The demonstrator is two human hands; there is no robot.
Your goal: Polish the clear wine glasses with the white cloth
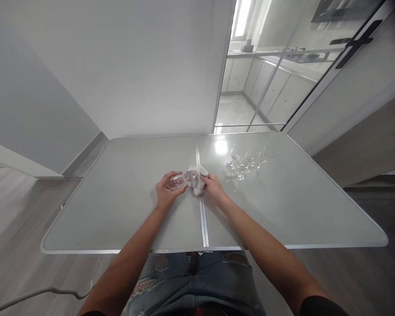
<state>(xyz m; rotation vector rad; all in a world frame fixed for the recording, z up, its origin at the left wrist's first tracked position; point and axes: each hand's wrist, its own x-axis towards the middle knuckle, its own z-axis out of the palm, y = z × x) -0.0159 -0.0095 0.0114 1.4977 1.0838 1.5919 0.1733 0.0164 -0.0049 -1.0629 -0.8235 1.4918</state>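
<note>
My left hand (pixel 166 191) is closed around a clear wine glass (pixel 177 181), held on its side above the grey folding table (pixel 125 206). My right hand (pixel 212 186) grips a light grey cloth (pixel 197 177) bunched over the far end of that glass. Both hands are just over the table's middle seam, near its centre.
Several clear stemmed glasses (pixel 248 161) stand in a group on the right half of the table, beyond my right hand. A white wall rises behind the table, with a glass door to the right. A pale cable (pixel 36 295) lies on the wood floor at lower left.
</note>
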